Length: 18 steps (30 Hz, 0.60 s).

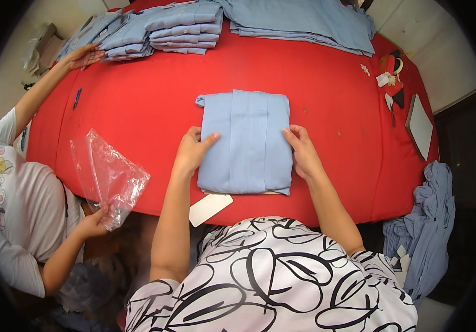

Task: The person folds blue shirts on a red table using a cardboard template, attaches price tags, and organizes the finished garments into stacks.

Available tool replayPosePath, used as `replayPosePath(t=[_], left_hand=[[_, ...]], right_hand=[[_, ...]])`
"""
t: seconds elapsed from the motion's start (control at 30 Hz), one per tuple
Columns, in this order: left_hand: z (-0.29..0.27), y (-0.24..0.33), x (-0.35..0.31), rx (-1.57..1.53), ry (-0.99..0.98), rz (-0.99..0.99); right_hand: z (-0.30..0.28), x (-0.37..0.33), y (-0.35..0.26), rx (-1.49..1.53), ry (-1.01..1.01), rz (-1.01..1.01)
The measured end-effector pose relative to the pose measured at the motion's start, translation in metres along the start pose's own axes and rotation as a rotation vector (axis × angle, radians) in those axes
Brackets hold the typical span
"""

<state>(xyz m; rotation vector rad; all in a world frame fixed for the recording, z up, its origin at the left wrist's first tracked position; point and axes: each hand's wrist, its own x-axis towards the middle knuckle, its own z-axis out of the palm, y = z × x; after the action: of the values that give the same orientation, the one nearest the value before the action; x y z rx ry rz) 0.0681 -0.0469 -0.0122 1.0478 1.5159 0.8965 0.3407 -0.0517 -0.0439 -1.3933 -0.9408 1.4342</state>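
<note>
pressing: left hand (190,153) and right hand (303,149) lie open and apart, flat on the two side edges of the shirt (246,143)
place: shirt folded, near the table's (144,105) front edge
handling: likely light, soft, limp; unfolds easily
grip: best under both sides, over the card (210,209) edge

Folded shirt (246,143) was matt blue cloth; bench (155,94) cover matt red cloth; bag (110,177) clear glossy plastic, crinkled.
</note>
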Motion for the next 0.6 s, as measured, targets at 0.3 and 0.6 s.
replayPosePath(t=[0.3, 0.6], left_hand=[[-0.009, -0.040, 0.017, -0.123, -0.121, -0.035], [0.003, -0.014, 0.068, 0.499, 0.407, 0.393]], right_hand=[[0.002, -0.027, -0.004, -0.617, -0.076, -0.296], [0.000, -0.056, 0.013, -0.781, -0.037, -0.401]])
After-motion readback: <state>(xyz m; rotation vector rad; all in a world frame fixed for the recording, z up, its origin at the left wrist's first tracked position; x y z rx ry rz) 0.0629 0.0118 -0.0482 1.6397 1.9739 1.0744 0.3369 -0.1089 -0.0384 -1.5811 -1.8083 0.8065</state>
